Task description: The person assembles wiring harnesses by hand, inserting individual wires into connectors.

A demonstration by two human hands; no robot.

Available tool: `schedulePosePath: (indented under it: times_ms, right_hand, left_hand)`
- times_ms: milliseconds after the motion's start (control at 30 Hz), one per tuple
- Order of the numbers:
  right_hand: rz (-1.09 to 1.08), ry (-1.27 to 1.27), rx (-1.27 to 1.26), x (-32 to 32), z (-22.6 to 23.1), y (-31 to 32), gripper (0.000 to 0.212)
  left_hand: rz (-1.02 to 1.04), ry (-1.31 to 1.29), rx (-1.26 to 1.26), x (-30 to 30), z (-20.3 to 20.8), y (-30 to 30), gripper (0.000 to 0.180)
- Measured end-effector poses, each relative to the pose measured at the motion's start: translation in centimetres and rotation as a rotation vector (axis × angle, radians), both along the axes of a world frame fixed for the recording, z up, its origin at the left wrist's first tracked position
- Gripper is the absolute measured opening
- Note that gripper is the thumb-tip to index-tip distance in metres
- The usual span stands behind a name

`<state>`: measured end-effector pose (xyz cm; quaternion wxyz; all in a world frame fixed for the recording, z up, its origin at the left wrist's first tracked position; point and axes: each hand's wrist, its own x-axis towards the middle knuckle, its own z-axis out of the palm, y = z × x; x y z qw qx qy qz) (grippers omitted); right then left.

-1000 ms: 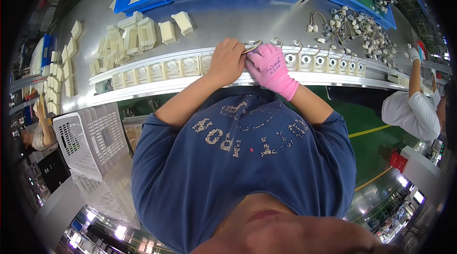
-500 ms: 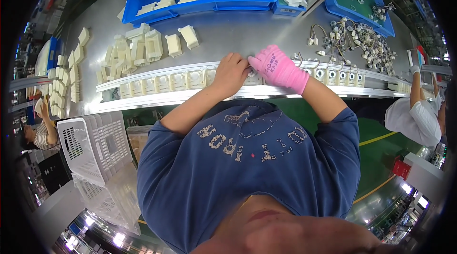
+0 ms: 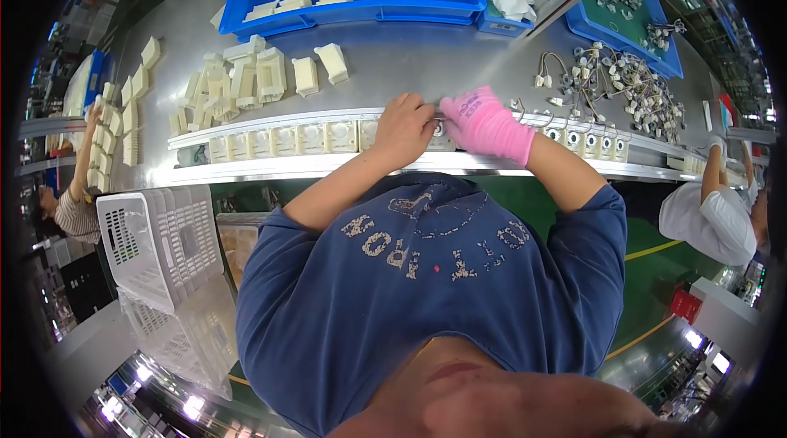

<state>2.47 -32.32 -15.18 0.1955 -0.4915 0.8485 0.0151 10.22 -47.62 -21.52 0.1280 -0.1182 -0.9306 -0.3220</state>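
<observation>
Seemingly at a fitting step, the left hand point(image 3: 401, 131) and gloved right hand point(image 3: 487, 125) curl inward at 1 housing point(image 3: 442, 141) in the rail point(image 3: 328, 166), any grip hidden, the next move likely calling for 2-handed steadiness.

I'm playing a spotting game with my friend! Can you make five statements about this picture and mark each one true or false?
1. The right hand wears a pink glove. True.
2. The big tray at the back is red. False: it is blue.
3. The left hand is bare. True.
4. The pile of wired connectors lies on the table's left side. False: it lies on the right.
5. Both hands are at the silver rail. True.
</observation>
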Motion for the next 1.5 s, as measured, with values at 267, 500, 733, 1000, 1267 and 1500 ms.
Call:
schedulePosePath:
  times_ms: [267, 500, 733, 1000, 1267, 1500]
  right_hand:
    - [-0.191, -0.148, -0.274, 0.8, -1.5, 0.2, 0.018]
    - [0.211, 0.368, 0.063, 1.0, 0.9, -0.6, 0.019]
    - [0.152, 0.226, 0.02, 0.0, 0.6, -0.3, 0.016]
    - [0.116, 0.197, 0.019, 0.0, -0.7, -1.0, 0.016]
    - [-0.039, 0.259, -0.617, 0.0, -0.1, 0.9, 0.036]
    - [-0.085, 0.22, -0.477, 2.1, -1.7, -0.1, 0.037]
  left_hand:
    - [0.03, 0.023, 0.047, 0.0, 0.2, 0.5, 0.011]
    - [0.084, -0.051, 0.072, -0.1, -0.3, 1.0, 0.011]
    - [0.102, -0.058, 0.072, -0.2, 0.0, 0.7, 0.012]
    - [0.057, -0.038, 0.008, 0.1, 0.3, 0.3, 0.012]
    - [0.097, 0.224, 0.05, 0.7, 1.0, -4.0, 0.023]
    - [0.808, 0.307, -0.671, 7.5, -5.3, -37.1, 0.044]
